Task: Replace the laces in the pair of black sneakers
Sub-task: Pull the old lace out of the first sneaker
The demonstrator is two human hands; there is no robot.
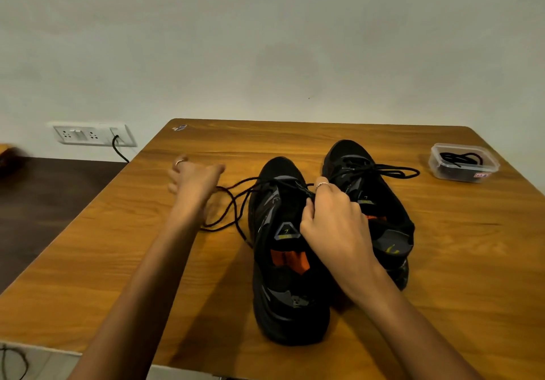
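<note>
Two black sneakers stand side by side on the wooden table, toes pointing away. The left sneaker has its black lace pulled loose, trailing in loops to the left. My left hand is out to the left of that shoe, blurred, apparently holding the lace. My right hand rests on the left sneaker's tongue and pinches the lace at the eyelets. The right sneaker is still laced, its bow lying toward the right.
A clear plastic box with black laces inside sits at the table's far right. A wall socket with a plugged cable is on the wall to the left. A dark lower surface lies left of the table.
</note>
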